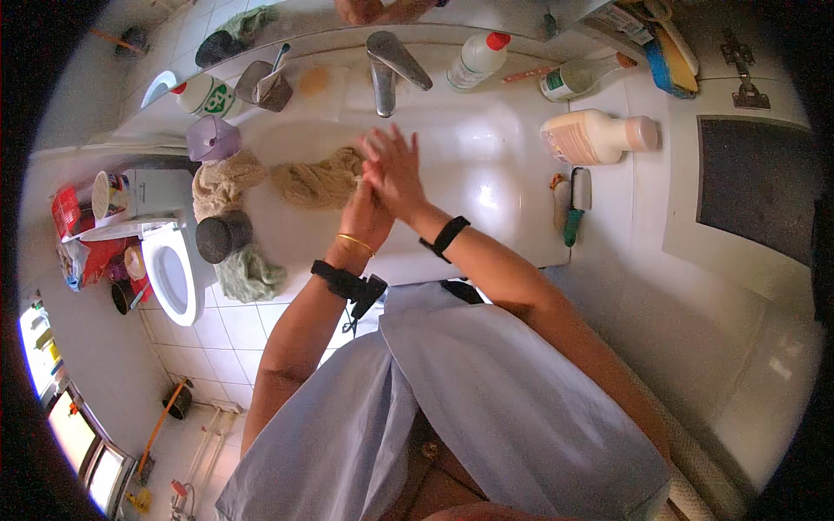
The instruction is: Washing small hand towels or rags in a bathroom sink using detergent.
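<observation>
A white sink basin [486,174] holds a beige wet cloth [317,184] just left of the right hand [395,169], pressed flat on the left hand [365,213], fingers together, while a pink lotion bottle [595,136] lies on the surface.

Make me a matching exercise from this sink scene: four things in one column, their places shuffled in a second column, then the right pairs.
Things:
1. beige cloth
2. scrub brush
3. faucet
4. right hand

Places:
A. at the back of the sink, above the hands
B. pressed against the left hand
C. on the sink's right rim
D. in the basin, left of the hands

Pairs: 1-D, 2-C, 3-A, 4-B
</observation>
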`<state>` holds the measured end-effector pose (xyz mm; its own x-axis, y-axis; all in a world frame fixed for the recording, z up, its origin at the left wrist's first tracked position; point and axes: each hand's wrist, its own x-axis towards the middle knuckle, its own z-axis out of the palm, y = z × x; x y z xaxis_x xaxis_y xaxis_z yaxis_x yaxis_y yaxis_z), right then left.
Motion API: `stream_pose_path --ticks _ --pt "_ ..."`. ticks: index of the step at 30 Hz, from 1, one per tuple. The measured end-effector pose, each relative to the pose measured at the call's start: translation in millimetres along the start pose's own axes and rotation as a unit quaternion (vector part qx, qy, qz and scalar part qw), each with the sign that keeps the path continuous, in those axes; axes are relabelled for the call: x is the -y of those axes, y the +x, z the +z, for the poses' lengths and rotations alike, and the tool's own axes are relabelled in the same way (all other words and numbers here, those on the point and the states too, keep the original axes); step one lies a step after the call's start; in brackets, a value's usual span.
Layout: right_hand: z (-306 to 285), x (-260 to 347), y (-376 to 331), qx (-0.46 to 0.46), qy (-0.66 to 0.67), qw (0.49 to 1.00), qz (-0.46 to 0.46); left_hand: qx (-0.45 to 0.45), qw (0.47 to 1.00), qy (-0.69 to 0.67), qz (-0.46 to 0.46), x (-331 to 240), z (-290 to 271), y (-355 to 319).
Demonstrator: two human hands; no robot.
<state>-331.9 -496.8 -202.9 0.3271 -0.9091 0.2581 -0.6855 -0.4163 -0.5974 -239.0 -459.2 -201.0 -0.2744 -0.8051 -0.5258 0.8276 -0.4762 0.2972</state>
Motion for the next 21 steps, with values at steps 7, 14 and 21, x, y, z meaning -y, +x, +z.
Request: stream_pose_path --ticks 7,14,21 --pt "-12 -38 -21 -0.119 0.087 0.982 0.118 -0.045 0.997 0.013 0.064 -24 10 2" --pt "4 -34 -30 -0.029 0.233 0.970 0.059 0.004 0.998 0.053 0.014 -28 19 -1" --pt "50 -46 -34 0.033 0.328 0.923 -0.198 0.189 0.941 0.225 -0.168 -48 27 -43"
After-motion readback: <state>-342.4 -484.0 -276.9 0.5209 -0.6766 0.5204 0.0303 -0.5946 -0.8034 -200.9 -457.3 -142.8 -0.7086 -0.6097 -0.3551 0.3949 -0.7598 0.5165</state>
